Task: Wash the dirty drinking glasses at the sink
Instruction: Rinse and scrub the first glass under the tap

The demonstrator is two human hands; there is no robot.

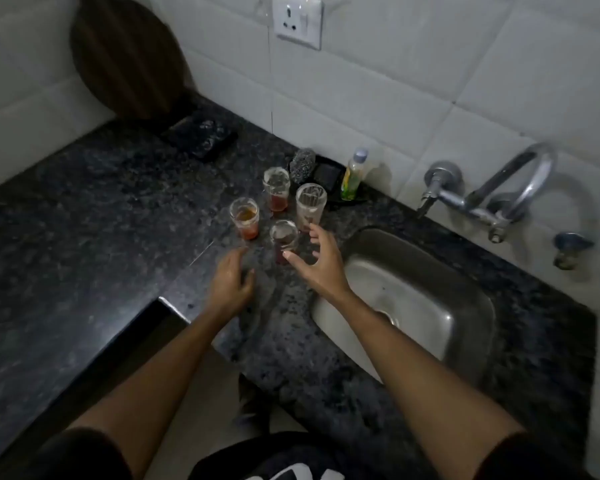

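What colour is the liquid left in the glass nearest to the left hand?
Orange-red, pooled at the bottom of that glass; the head view shows it.

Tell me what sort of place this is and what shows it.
Most likely a home kitchen. A steel sink is set into a dark speckled stone counter, with a wall-mounted tap on white tiles above it. Four used drinking glasses stand beside a bottle of dish soap.

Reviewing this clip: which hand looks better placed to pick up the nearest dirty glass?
Probably the right hand: its spread fingers and thumb already flank the nearest glass, and it lies on the sink side. The left hand sits lower on the counter, short of the glasses.
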